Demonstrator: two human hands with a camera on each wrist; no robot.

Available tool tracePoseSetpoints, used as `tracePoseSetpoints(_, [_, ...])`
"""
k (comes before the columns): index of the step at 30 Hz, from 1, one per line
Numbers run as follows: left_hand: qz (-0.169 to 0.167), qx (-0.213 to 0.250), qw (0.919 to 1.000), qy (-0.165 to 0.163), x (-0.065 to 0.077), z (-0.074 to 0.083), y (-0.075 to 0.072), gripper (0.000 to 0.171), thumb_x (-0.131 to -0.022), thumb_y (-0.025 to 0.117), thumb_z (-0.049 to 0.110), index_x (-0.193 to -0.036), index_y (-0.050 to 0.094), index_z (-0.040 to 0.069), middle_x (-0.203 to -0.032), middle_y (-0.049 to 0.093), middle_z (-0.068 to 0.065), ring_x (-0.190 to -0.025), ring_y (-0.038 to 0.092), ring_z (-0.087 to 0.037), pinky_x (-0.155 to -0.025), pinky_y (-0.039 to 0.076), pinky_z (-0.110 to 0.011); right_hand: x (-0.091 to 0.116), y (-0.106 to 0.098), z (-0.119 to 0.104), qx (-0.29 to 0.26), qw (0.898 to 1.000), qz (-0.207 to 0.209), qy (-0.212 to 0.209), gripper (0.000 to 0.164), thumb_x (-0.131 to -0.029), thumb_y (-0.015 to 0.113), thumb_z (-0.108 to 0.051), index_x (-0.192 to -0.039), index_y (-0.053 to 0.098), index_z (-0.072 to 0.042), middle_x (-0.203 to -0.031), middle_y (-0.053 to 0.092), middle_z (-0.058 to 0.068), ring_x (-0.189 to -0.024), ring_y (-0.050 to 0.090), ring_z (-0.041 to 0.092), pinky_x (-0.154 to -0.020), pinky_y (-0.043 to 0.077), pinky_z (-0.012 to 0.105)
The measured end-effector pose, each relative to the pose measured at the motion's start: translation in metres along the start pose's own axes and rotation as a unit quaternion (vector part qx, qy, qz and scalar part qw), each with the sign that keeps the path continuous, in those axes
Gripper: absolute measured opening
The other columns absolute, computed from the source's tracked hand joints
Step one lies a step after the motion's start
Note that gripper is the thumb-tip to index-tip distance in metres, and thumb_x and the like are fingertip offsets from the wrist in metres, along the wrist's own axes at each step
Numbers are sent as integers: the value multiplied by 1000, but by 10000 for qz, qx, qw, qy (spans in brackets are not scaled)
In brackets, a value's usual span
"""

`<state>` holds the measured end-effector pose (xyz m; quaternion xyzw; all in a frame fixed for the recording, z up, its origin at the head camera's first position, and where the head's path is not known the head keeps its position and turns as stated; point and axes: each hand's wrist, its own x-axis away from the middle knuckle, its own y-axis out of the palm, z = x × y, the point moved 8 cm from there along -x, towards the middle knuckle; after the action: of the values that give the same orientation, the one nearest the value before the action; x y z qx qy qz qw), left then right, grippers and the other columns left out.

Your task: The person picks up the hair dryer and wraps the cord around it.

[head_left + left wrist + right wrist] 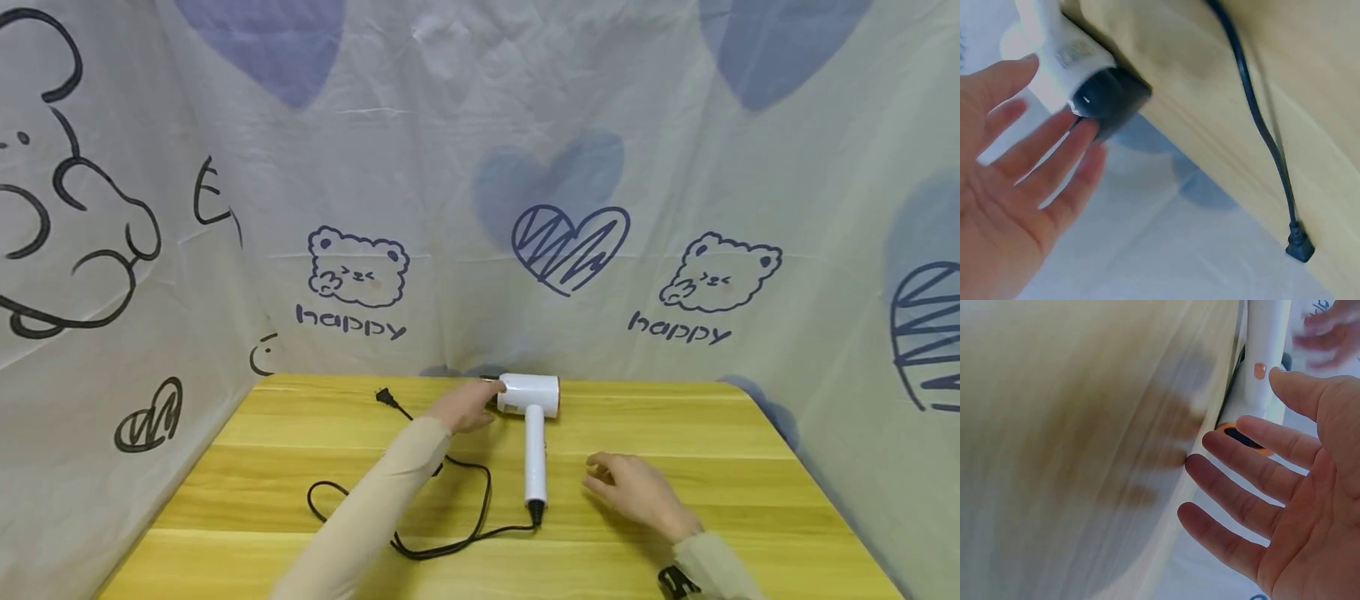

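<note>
A white hair dryer [528, 395] lies on the wooden table, its handle pointing toward me and its barrel across the back. My left hand [467, 405] is at the black nozzle [1113, 100] on the barrel's left end. In the left wrist view its fingers are spread and loosely bent, with the fingertips right by the nozzle and nothing gripped. To the right of the handle, my right hand [637, 492] hovers low over the table. Its fingers [1235, 494] are apart and relaxed, holding nothing. An orange-rimmed end of the barrel shows beyond them in the right wrist view.
From the handle's base a black cord [450, 547] loops leftward under my left forearm. It ends in a two-pin plug [386, 397] near the table's back edge. A printed cloth [465, 167] hangs close behind the wooden table [720, 433] and along its sides.
</note>
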<state>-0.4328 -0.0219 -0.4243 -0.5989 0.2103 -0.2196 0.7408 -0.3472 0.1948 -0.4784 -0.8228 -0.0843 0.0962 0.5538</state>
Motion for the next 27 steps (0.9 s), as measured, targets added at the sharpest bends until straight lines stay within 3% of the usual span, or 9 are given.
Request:
tracePoseSetpoints(3, [212, -432, 9984, -301, -17, -6, 1, 72, -84, 78, 18, -147, 42, 19, -141, 54, -12, -128, 52, -31, -108, 44, -48, 0, 2, -8, -71, 9999, 8, -155, 34, -92, 67, -36, -117, 69, -13, -97, 73, -4, -87, 67, 12, -81, 56, 41])
tracePoseSetpoints(8, [52, -853, 9940, -686, -33, -10, 16, 94, -80, 82, 20, -155, 26, 27, -155, 36, -11, -143, 34, -31, -114, 34, -56, -1, 7, -16, -85, 9994, -52, -340, 32, -92, 67, -36, -116, 69, -14, -96, 73, -6, -86, 66, 10, -79, 56, 39])
tracePoseSetpoints(10, [44, -950, 9925, -770, -35, -11, 23, 93, -81, 81, 18, -155, 25, 26, -155, 36, -11, -143, 34, -31, -113, 35, -56, 0, 9, -17, -102, 9992, -51, -387, 32, -92, 66, -36, -115, 69, -14, -96, 72, -6, -86, 66, 10, -78, 56, 39])
tracePoseSetpoints(13, [283, -941, 9915, -856, -36, -12, 28, 79, -83, 78, 17, -149, 35, 25, -145, 48, -13, -135, 45, -33, -108, 40, -56, 3, 9, -18, -196, 9989, -75, -430, 32, -93, 66, -35, -115, 69, -13, -96, 72, -5, -86, 66, 11, -77, 56, 39])
tracePoseSetpoints(17, [502, -1073, 9885, -942, -35, -8, 25, 60, -85, 76, 19, -136, 45, 26, -128, 56, -14, -119, 55, -34, -99, 48, -53, 5, 9, -14, -332, 9991, -156, -234, 32, -93, 66, -36, -116, 69, -14, -96, 72, -6, -86, 65, 11, -78, 56, 40])
tracePoseSetpoints(24, [-112, -1237, 9820, -1420, -26, 6, 12, 72, -84, 75, 24, -146, 40, 30, -138, 51, -15, -126, 48, -35, -107, 42, -49, 3, 5, -7, -438, 9989, -182, -15, 32, -94, 65, -35, -118, 68, -14, -97, 71, -6, -87, 65, 11, -80, 56, 40])
tracePoseSetpoints(27, [-375, -1235, 9764, -1734, -20, 8, 12, 75, -84, 75, 38, -148, 37, 27, -139, 52, -13, -126, 50, -33, -105, 42, -46, 2, 4, -3, -485, 9987, -137, 57, 32, -94, 65, -35, -118, 68, -14, -98, 72, -5, -89, 66, 12, -81, 56, 42])
